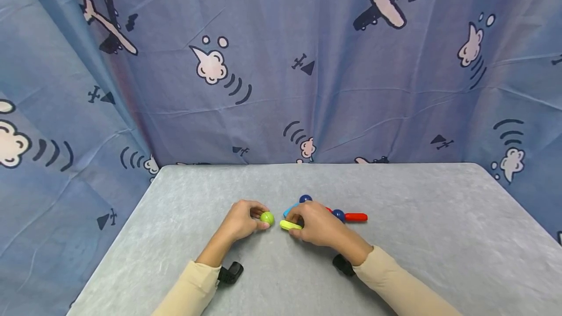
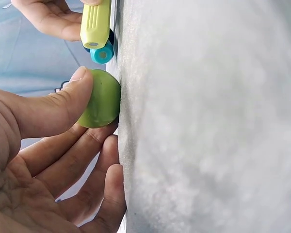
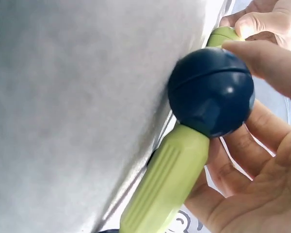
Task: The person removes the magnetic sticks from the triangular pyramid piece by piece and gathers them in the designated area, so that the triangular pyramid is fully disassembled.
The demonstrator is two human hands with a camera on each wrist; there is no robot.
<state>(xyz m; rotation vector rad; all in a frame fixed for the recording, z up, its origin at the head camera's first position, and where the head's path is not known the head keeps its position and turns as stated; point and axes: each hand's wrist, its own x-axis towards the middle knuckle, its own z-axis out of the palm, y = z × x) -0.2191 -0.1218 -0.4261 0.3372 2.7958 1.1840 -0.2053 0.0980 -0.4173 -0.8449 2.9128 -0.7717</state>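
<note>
In the head view my left hand [image 1: 242, 219] pinches a green ball [image 1: 267, 218] just above the table. The left wrist view shows the thumb on the near side of the ball [image 2: 101, 99] and fingers behind it. My right hand [image 1: 322, 224] grips a yellow-green rod [image 1: 290, 225], whose free end points at the green ball across a small gap. In the right wrist view a dark blue ball [image 3: 211, 92] lies by the right thumb and fingers, with a yellow-green rod [image 3: 166, 179] joined to it. The right hand hides part of these pieces in the head view.
Behind the right hand are a light blue rod [image 1: 290, 209], a dark blue ball [image 1: 305, 199], another dark blue ball [image 1: 338, 215] and a red rod [image 1: 356, 217]. The grey table [image 1: 210, 184] ends at a patterned blue curtain [image 1: 272, 87].
</note>
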